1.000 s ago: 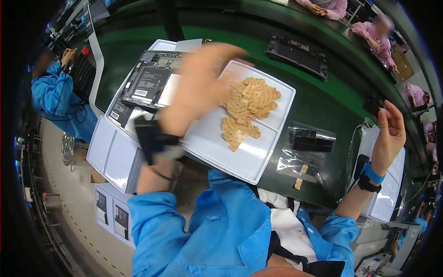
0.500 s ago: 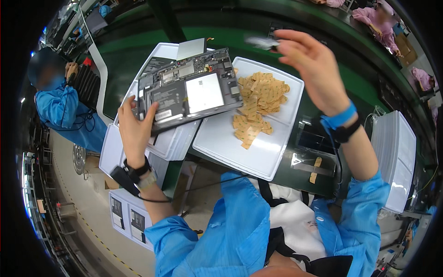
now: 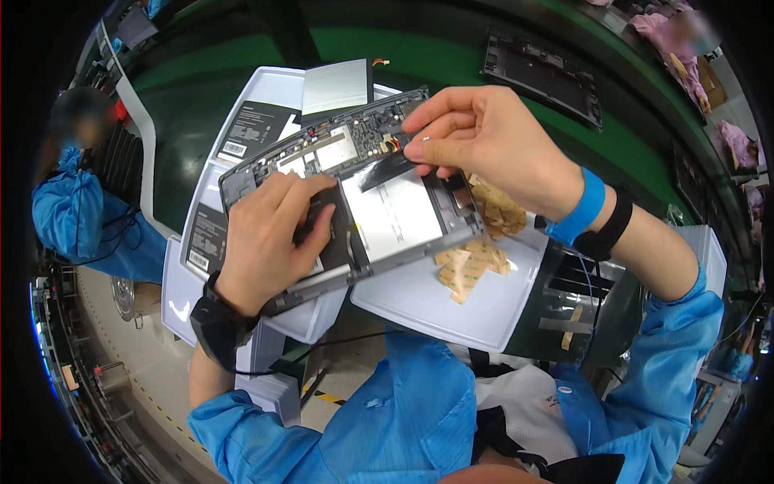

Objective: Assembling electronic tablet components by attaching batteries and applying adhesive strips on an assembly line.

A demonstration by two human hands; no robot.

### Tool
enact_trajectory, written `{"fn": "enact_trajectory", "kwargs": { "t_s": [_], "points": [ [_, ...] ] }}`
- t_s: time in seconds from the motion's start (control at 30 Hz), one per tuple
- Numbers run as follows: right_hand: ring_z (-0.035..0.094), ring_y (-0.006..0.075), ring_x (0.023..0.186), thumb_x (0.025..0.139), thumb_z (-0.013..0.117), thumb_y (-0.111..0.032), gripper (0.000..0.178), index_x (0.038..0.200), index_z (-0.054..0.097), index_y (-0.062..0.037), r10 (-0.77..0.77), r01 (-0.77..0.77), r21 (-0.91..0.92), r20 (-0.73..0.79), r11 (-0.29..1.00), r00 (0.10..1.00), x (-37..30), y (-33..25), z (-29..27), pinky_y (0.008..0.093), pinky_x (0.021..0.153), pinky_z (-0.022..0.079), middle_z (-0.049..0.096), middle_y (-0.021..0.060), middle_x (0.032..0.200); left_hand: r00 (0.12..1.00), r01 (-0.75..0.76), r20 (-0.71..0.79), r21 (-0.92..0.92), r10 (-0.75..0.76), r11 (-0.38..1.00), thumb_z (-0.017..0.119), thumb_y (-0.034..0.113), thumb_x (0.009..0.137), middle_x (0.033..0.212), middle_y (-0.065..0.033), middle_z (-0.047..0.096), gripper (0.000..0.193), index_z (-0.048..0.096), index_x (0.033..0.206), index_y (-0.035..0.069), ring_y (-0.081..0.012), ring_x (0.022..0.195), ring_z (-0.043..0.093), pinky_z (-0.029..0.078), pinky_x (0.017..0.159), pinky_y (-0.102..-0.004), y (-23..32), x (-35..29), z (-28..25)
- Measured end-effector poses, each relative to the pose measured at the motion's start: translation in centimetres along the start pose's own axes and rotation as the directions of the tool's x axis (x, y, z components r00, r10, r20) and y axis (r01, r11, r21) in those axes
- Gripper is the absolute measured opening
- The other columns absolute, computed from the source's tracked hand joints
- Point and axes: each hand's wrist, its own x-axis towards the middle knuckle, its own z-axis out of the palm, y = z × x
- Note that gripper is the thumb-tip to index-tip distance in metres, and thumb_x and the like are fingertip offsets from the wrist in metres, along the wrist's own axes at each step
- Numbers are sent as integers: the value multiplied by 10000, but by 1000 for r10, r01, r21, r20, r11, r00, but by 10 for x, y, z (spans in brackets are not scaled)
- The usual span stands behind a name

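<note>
An opened laptop base (image 3: 419, 242), its circuit board, battery and white panel (image 3: 387, 218) exposed, lies tilted across white trays. My left hand (image 3: 270, 226) rests on its left part, over the dark battery, with thumb and fingers bent and apart. The surface beneath that palm is hidden. Above the white panel, my right hand (image 3: 500, 145) pinches a glossy dark strip of film (image 3: 383, 168) between thumb and fingertips. The strip's free end slants down to the left over the panel's upper edge; whether it touches cannot be made out.
Tan adhesive-backed papers (image 3: 472, 270) lie in the white tray (image 3: 435, 315) at right. Dark battery packs (image 3: 254, 129) sit in the left tray, and a grey-white panel (image 3: 334, 89) behind. Another laptop shell (image 3: 544, 77) lies on the green bench. A co-worker in blue (image 3: 68, 194) is at left.
My right hand has come down and left, bringing the strip over the laptop. My left hand has shifted from the laptop's left edge onto the battery, and the laptop sits lower.
</note>
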Motion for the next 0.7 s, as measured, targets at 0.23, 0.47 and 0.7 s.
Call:
{"fn": "enact_trajectory", "kwargs": {
  "t_s": [0.23, 0.47, 0.7],
  "points": [
    [697, 125, 653, 854, 749, 7, 193, 1012, 668, 84, 167, -167, 4, -43, 986, 985, 20, -3, 18, 235, 601, 568, 732, 122, 812, 997, -21, 76, 22, 20, 1000, 768, 22, 754, 715, -61, 432, 378, 670, 1119, 38, -238, 639, 486, 381, 555, -375, -13, 4, 1],
    [712, 106, 722, 860, 765, 53, 215, 1037, 642, 53, 230, -219, 126, -76, 968, 970, 20, 5, 19, 205, 572, 590, 733, 130, 888, 991, -27, 129, 57, 19, 998, 793, 107, 743, 807, -83, 524, 393, 684, 1110, 17, -271, 702, 550, 458, 591, -373, -17, 6, 3],
    [718, 104, 732, 858, 772, 50, 204, 1015, 641, 44, 198, -191, 78, -102, 979, 975, 16, 11, 22, 203, 578, 588, 739, 130, 882, 989, -28, 143, 63, 19, 998, 799, 112, 732, 792, -70, 513, 416, 691, 1120, 11, -257, 689, 542, 454, 587, -361, -18, 7, 3]
  ]
}}
